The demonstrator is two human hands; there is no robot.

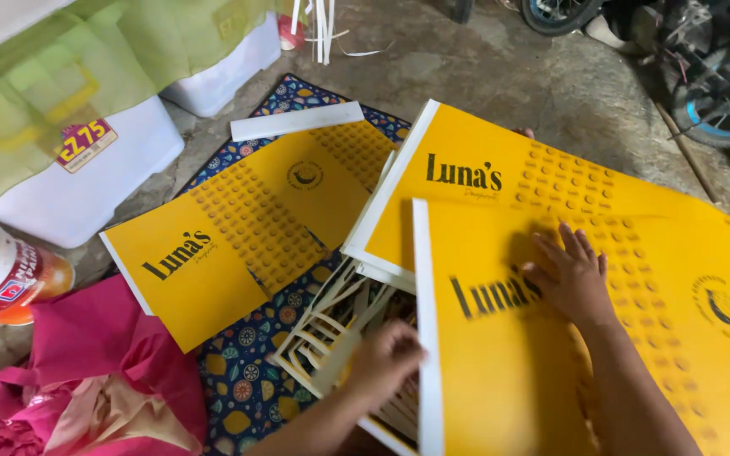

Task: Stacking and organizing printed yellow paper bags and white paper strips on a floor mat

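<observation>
Hiding white strips (331, 325): yellow sheet (509, 380)

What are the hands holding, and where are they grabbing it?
The right hand lies flat on the top yellow sheet; the left hand grips that sheet's white left edge.

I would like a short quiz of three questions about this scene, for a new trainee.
1. True or false: the right hand lies flat on the top yellow printed cardboard sheet.
2. What is under the left hand? A) a white cut-out cardboard frame B) a metal spoon C) a glass jar
3. Fill in: the separate yellow printed cardboard sheet on the left lies on a ____ patterned mat.

Key: 1 true; 2 A; 3 blue
</observation>
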